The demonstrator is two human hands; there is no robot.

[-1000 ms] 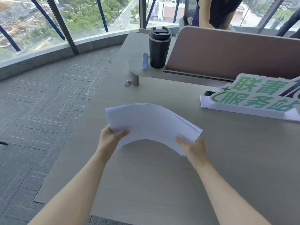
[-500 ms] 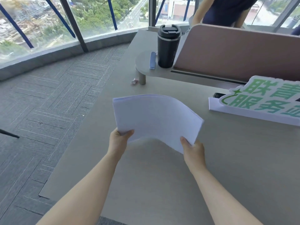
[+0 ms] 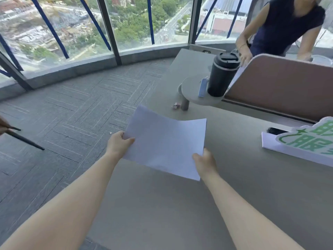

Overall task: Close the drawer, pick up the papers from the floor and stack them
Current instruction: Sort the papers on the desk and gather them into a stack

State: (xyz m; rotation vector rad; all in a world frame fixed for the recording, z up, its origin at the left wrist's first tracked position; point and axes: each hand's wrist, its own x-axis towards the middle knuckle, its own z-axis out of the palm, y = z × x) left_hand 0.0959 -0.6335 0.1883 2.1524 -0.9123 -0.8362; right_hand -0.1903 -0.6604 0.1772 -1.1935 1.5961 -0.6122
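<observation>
1. two bare hands hold the papers point(image 3: 166, 143) above the table point(image 3: 180, 213), and the sheets look like one white stack.
2. the left hand point(image 3: 118, 142) grips the stack at its 9 o'clock edge, thumb on top and the other fingers hidden under the sheets.
3. the right hand point(image 3: 204, 160) grips the stack near its 4 o'clock corner, thumb pressed on the top sheet, the rest of the fingers below.
4. the far edge of the papers curves upward a little, and its 11 o'clock corner reaches past the table edge, over the grey carpet point(image 3: 63, 114).
5. at 1 o'clock from the papers, a black cup point(image 3: 222, 74) stands on a small raised shelf point(image 3: 192, 89), with a pale blue object point(image 3: 202, 87) just beside it.
6. a small candy wrapper point(image 3: 175, 106) lies on the table near the leg of the shelf.
7. at 3 o'clock a white and green sign point(image 3: 306, 143) lies on the table, well apart from the papers.
8. a second person point(image 3: 284, 26) in a dark top stands behind the pink divider point(image 3: 279, 87).
</observation>
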